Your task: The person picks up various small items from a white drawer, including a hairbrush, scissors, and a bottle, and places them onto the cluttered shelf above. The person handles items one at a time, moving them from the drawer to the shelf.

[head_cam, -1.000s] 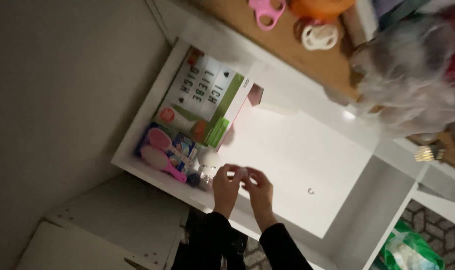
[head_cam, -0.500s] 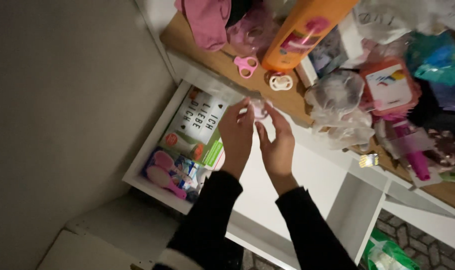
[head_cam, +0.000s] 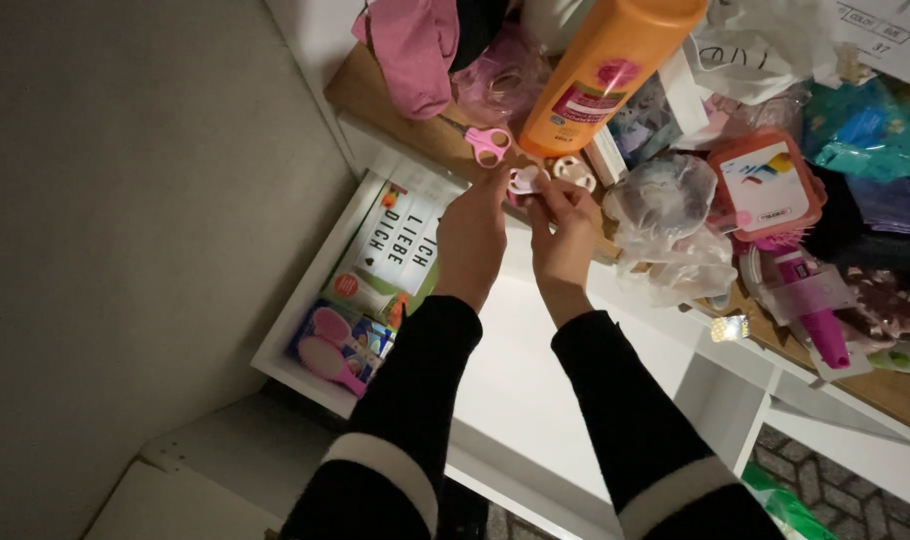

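Cluttered wooden desktop (head_cam: pixel 415 125): both hands, left hand (head_cam: pixel 472 237) and right hand (head_cam: pixel 565 235), pinch a small pale pacifier (head_cam: pixel 523 181), probably light and rigid, at twelve o'clock.

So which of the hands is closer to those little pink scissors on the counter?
Left. The left hand is just below the pink scissors, while the right hand sits further off to their right, under the white pacifier.

A home's child-care corner: cluttered wooden tabletop (head_cam: pixel 430 125) bearing pacifier (head_cam: pixel 575 172), pink baby scissors (head_cam: pixel 487 143), shampoo bottle (head_cam: pixel 603 70); open white drawer (head_cam: pixel 535 390) holding pink hairbrushes (head_cam: pixel 327 345).
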